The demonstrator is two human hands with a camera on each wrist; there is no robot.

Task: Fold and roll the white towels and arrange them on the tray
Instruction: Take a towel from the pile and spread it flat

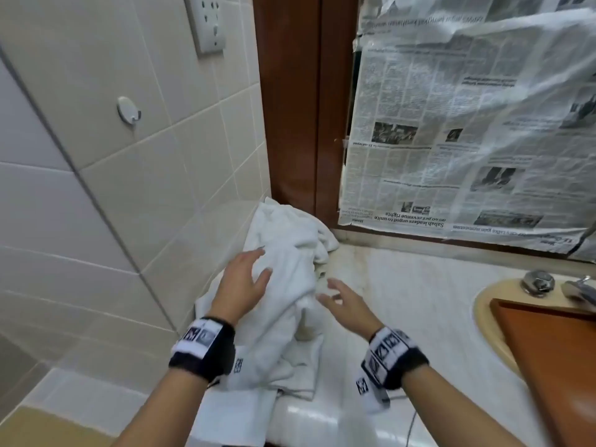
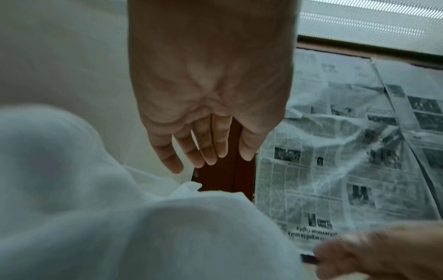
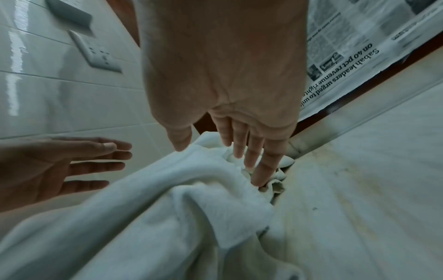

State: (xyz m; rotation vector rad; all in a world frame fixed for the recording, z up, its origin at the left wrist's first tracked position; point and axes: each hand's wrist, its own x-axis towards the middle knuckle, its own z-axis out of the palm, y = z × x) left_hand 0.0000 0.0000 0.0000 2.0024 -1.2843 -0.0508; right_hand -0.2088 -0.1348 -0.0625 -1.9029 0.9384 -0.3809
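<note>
Cream wall tiles fill the left side of this bathroom corner, meeting a dark wooden frame whose pane is papered over with sheets of newspaper hung upside down. Below them runs a pale marbled counter, stained near the back edge. At its right end sits a cream basin, and an orange-brown tray lies slanted across it, with the chrome tap fittings just behind.

Heaped in the corner where tiles and counter meet is a pile of white towels, crumpled and unfolded, spilling forward toward the counter's front edge. None of it is on the tray, which stands well apart to the right.

Both of the person's arms reach in over the pile, each wrist wrapped in a black-and-white band. Left hand hovers over the upper left of the heap with its fingers straight and spread, holding nothing. Right hand is also spread and relaxed beside the right flank of the pile; from the right wrist view its fingertips reach down into the folds, seemingly touching cloth without gripping it.

High on the tiles are a white wall socket and a small round hook.
</note>
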